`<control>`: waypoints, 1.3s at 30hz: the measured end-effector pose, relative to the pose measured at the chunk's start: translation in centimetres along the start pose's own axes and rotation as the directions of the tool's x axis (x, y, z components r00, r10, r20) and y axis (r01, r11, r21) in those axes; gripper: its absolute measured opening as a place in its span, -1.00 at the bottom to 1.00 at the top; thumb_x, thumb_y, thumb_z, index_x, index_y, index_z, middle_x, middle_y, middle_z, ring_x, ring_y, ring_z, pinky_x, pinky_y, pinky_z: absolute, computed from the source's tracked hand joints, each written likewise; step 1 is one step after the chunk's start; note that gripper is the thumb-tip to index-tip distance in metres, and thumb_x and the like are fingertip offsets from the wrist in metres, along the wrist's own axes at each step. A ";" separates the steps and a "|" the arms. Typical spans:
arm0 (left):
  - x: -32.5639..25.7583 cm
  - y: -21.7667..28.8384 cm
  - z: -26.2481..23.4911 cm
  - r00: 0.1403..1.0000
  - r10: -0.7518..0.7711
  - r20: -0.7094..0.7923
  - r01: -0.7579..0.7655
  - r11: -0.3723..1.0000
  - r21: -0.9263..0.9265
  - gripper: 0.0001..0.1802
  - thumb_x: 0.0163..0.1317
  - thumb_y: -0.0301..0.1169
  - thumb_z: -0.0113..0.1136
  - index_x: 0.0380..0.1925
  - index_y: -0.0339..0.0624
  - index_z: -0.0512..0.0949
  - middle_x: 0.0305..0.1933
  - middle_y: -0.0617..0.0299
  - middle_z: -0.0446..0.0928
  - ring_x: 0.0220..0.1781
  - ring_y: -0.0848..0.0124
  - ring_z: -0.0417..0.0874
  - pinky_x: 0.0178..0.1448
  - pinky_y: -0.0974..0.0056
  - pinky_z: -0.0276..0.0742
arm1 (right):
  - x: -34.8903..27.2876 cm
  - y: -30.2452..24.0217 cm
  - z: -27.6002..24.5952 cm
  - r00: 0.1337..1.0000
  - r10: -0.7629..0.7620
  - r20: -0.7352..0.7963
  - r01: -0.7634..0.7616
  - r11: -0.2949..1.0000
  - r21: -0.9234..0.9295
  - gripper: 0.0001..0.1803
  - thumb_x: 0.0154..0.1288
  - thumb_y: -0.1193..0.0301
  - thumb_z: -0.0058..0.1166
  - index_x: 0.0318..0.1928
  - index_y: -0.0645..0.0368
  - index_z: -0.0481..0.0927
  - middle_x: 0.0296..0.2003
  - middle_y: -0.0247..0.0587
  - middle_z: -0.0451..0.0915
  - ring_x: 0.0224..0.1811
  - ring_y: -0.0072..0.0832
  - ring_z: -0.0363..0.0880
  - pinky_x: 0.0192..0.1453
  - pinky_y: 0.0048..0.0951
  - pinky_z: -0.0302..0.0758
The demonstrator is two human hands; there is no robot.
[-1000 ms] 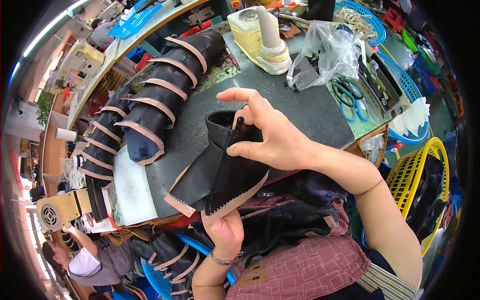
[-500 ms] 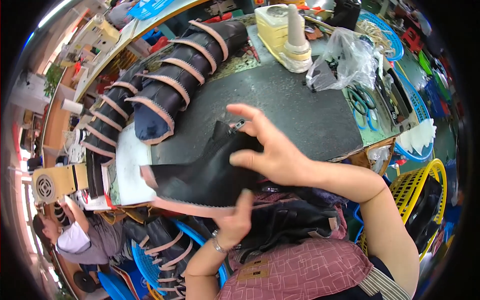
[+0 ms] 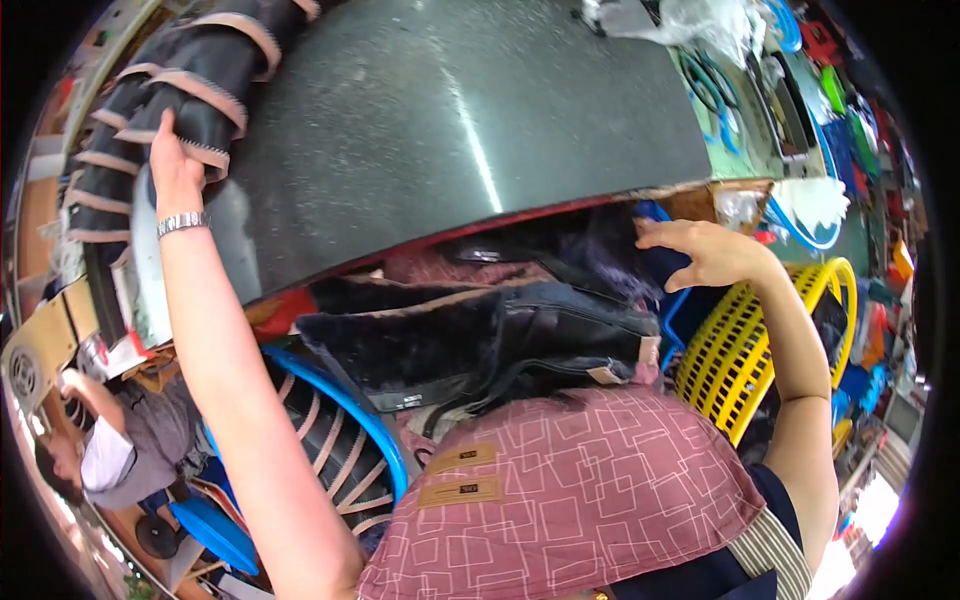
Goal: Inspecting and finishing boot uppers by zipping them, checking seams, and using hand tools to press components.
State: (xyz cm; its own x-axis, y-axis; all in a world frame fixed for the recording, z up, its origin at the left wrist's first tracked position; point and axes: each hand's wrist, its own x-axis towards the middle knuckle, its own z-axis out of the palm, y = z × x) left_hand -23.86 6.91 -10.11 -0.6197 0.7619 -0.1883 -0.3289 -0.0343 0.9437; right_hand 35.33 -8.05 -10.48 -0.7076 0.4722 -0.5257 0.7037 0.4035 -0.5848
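At the far left of the table, my left hand (image 3: 178, 170) is closed on the near end of a black leather boot upper (image 3: 195, 120) with a pinkish zigzag-cut edge. That piece lies at the front of a row of overlapping black uppers (image 3: 235, 55). Part of my left fingers is hidden against the leather. My right hand (image 3: 708, 255) hovers past the table's front edge, fingers curved and apart, with nothing in them. Below it and to the left, more black boot pieces (image 3: 570, 325) with dark fleecy lining lie across my lap.
Blue-handled scissors (image 3: 712, 95) lie at the table's right end, near a clear plastic bag (image 3: 715, 25). A yellow basket (image 3: 730, 360) stands at my right, a blue basket (image 3: 385, 440) of uppers at my left. Another person (image 3: 140, 440) sits at the lower left.
The black upper with a zipper that both hands held over the table is no longer between them. My left hand has reached far left to the row; my right has moved right and nearer.
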 end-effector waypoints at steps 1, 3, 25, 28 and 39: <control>0.1 -1.2 -0.5 0.999 0.051 0.005 -0.051 0.999 0.005 -0.51 0.30 -0.21 0.06 0.11 -0.34 0.34 0.13 0.02 0.44 0.04 0.14 0.54 0.12 0.05 0.49 | -0.5 1.0 1.4 1.000 0.016 -0.014 -0.016 1.000 -0.012 -0.25 -0.05 0.30 0.28 0.21 0.12 0.31 0.22 0.14 0.27 0.27 -0.04 0.25 0.31 -0.22 0.24; -1.0 -2.8 -0.8 0.992 0.118 0.036 -0.122 0.984 0.133 -0.40 0.30 -0.17 0.08 0.13 -0.45 0.24 0.12 -0.06 0.40 0.01 0.17 0.54 0.07 0.07 0.51 | -0.5 1.9 4.0 0.997 0.074 0.032 -0.075 0.997 0.012 -0.05 -0.11 0.32 0.34 0.31 0.12 0.13 0.29 0.20 0.12 0.33 0.00 0.14 0.38 -0.21 0.15; -27.8 -5.3 3.0 0.202 0.284 0.937 -0.928 0.362 0.090 0.26 -0.27 -0.04 0.49 0.35 -0.21 -0.10 0.38 -0.19 0.02 0.40 -0.12 0.07 0.39 -0.13 -0.03 | -12.3 -10.1 -15.8 0.905 -0.332 -0.266 0.203 0.886 -0.416 -0.26 0.16 -0.16 -0.13 -0.14 0.38 0.57 -0.35 0.05 0.62 -0.48 -0.23 0.64 -0.38 -0.45 0.53; -27.5 -3.5 3.9 0.030 0.092 0.995 -0.954 0.299 0.001 0.10 -0.32 -0.09 0.47 0.25 -0.26 0.14 0.32 -0.16 0.16 0.34 -0.07 0.21 0.36 -0.12 0.05 | -8.8 -12.0 -15.8 0.807 -0.437 -0.396 0.304 0.884 -0.356 -0.46 0.10 0.09 -0.10 -0.16 0.34 0.60 -0.39 -0.02 0.64 -0.36 -0.22 0.67 -0.24 -0.44 0.55; -26.0 -1.9 3.4 0.168 0.418 0.893 -0.974 -0.070 0.216 -0.61 -0.26 -0.56 0.17 -0.28 -0.24 0.56 -0.19 0.08 0.56 -0.11 0.11 0.55 -0.01 0.07 0.44 | -6.8 -7.6 -16.3 0.719 -0.421 -0.553 0.196 0.886 -0.420 -0.75 -0.01 0.53 0.13 -0.23 0.26 0.62 -0.35 -0.16 0.64 -0.35 -0.39 0.62 -0.19 -0.49 0.50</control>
State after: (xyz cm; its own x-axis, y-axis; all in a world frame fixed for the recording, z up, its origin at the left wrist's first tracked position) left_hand -4.68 -10.64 -6.06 0.3940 0.6912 0.6059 0.7808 -0.5995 0.1762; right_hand 35.80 -1.54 7.64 -0.7699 0.6027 0.2096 0.5117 0.7794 -0.3616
